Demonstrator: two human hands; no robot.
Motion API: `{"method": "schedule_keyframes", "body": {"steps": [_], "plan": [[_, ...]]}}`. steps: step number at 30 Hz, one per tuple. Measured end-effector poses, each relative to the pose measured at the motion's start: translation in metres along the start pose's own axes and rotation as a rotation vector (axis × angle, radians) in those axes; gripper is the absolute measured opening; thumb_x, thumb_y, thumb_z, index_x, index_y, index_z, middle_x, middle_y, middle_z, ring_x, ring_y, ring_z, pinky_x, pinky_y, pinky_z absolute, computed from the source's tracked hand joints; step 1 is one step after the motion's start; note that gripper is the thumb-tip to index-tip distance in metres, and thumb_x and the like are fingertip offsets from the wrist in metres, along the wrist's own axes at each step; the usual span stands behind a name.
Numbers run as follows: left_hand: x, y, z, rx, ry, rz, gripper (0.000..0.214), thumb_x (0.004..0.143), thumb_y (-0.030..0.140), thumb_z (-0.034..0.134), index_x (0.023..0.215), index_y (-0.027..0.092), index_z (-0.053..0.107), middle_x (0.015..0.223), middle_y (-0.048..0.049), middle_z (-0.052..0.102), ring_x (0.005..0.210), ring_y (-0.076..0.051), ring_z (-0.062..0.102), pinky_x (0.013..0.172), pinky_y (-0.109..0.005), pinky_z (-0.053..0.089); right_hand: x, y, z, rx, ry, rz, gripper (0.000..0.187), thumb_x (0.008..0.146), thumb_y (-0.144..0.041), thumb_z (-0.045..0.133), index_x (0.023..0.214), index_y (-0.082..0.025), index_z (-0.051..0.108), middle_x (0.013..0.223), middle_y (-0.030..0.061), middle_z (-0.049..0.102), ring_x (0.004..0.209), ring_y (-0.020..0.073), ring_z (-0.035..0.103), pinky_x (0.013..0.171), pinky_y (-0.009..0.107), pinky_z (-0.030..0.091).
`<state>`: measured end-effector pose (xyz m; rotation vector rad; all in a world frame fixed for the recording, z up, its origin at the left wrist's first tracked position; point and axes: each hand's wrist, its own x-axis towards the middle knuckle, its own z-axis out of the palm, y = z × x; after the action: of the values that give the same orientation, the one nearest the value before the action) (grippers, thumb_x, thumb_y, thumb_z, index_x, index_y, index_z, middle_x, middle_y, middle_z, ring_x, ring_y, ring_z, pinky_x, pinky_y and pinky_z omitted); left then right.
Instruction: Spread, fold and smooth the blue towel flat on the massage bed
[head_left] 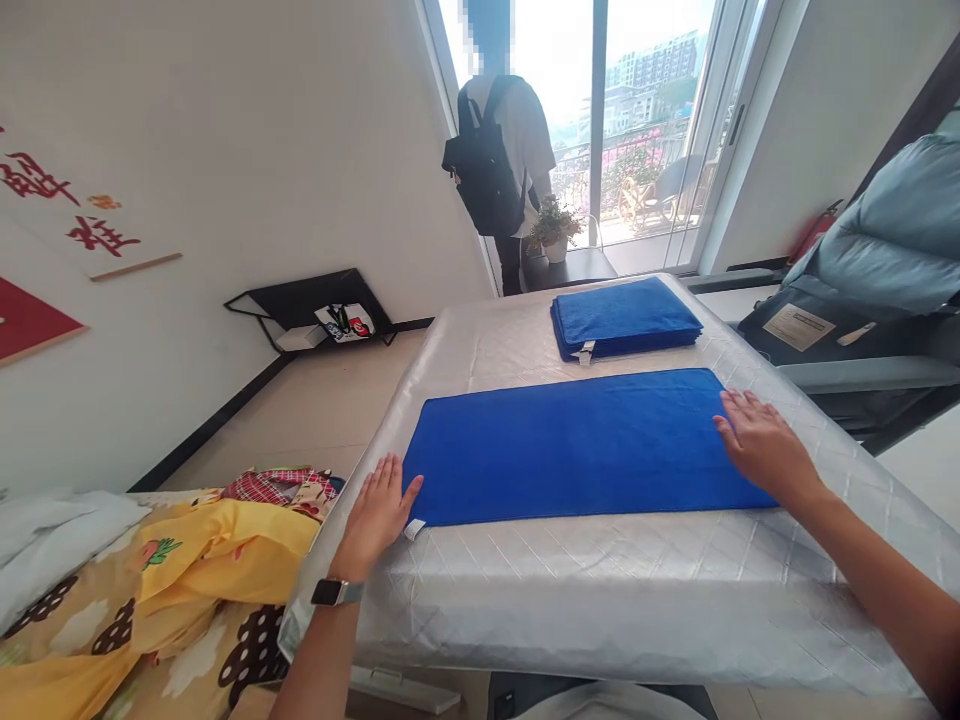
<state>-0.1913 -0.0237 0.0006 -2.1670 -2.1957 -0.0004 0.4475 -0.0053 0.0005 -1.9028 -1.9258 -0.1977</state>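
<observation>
A blue towel [570,450] lies spread flat, long side across, on a table with a silvery quilted cover [540,590]. My left hand [381,505] rests at the towel's left end, fingers stretched out, thumb at its edge. Near that thumb a small white tag sticks out from the towel's front left corner. At the right end my right hand [761,440] lies flat with its fingertips along the towel's edge. Behind the spread towel sits a neat stack of folded blue towels [626,315], with white tags showing at its front left corner.
A person with a black backpack [484,165] stands beyond the table by the glass door. A potted plant [555,235] stands on a dark chair there. On the right is a grey padded armchair [892,240]; at lower left, bedding with a yellow cloth [225,545].
</observation>
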Motion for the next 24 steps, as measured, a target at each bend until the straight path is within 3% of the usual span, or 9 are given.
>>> {"method": "schedule_keyframes", "body": {"steps": [4,6,9,12,14,17,21,24], "plan": [[0.056,0.11,-0.03,-0.112,0.044,0.392,0.077,0.107,0.06,0.017,0.16,0.007,0.033,0.167,-0.0164,0.03,0.157,-0.024,0.025,0.128,-0.041,0.021,0.05,-0.127,0.023,0.051,-0.173,-0.269,0.066,0.106,-0.044,0.02,0.159,-0.01,0.04,0.165,0.0128,0.036,0.156,0.0249,0.027,0.128,0.046,0.021],[0.09,0.171,-0.035,-0.164,0.039,0.552,0.072,0.108,0.057,0.017,0.159,0.01,0.037,0.166,-0.0148,0.034,0.156,-0.023,0.027,0.128,-0.041,0.021,0.073,-0.175,0.045,0.07,-0.27,-0.315,0.066,0.106,-0.044,0.022,0.16,-0.01,0.039,0.166,0.0117,0.033,0.156,0.0244,0.025,0.128,0.045,0.02],[0.13,0.242,-0.026,-0.209,0.067,0.557,0.07,0.109,0.053,0.016,0.158,0.008,0.038,0.166,-0.0156,0.034,0.156,-0.023,0.026,0.128,-0.04,0.021,0.096,-0.21,0.077,0.079,-0.355,-0.244,0.066,0.106,-0.043,0.023,0.161,-0.009,0.036,0.167,0.0113,0.031,0.156,0.0253,0.024,0.127,0.045,0.021],[0.149,0.272,-0.01,-0.221,0.041,0.468,0.073,0.109,0.055,0.015,0.158,0.005,0.038,0.166,-0.0169,0.032,0.156,-0.024,0.026,0.129,-0.041,0.02,0.104,-0.206,0.095,0.057,-0.365,-0.192,0.066,0.106,-0.042,0.022,0.162,-0.009,0.035,0.168,0.01,0.03,0.156,0.0247,0.024,0.128,0.046,0.018],[0.152,0.27,-0.001,-0.223,0.017,0.459,0.075,0.108,0.058,0.015,0.159,0.008,0.037,0.166,-0.0156,0.032,0.157,-0.024,0.025,0.129,-0.042,0.019,0.107,-0.187,0.097,0.039,-0.377,-0.171,0.068,0.106,-0.045,0.021,0.162,-0.011,0.034,0.169,0.0086,0.028,0.157,0.0238,0.022,0.128,0.046,0.017],[0.154,0.245,0.005,-0.239,-0.006,0.449,0.076,0.107,0.061,0.014,0.161,0.011,0.034,0.168,-0.0129,0.03,0.157,-0.023,0.023,0.13,-0.043,0.016,0.111,-0.141,0.09,0.019,-0.404,-0.137,0.069,0.105,-0.05,0.021,0.164,-0.015,0.032,0.17,0.0065,0.026,0.157,0.0224,0.02,0.129,0.046,0.015],[0.164,0.181,0.008,-0.238,-0.033,0.344,0.078,0.105,0.064,0.013,0.162,0.014,0.032,0.168,-0.0124,0.028,0.157,-0.025,0.023,0.129,-0.047,0.015,0.113,-0.051,0.073,-0.019,-0.385,-0.008,0.072,0.104,-0.053,0.021,0.165,-0.015,0.03,0.169,0.0083,0.027,0.157,0.0244,0.022,0.128,0.048,0.016],[0.171,0.119,0.011,-0.205,-0.023,0.186,0.079,0.105,0.064,0.014,0.161,0.012,0.033,0.168,-0.0145,0.029,0.157,-0.027,0.023,0.128,-0.049,0.015,0.111,0.013,0.064,-0.05,-0.362,0.145,0.074,0.104,-0.051,0.02,0.164,-0.007,0.029,0.169,0.0129,0.026,0.157,0.0279,0.023,0.128,0.05,0.018]]}}
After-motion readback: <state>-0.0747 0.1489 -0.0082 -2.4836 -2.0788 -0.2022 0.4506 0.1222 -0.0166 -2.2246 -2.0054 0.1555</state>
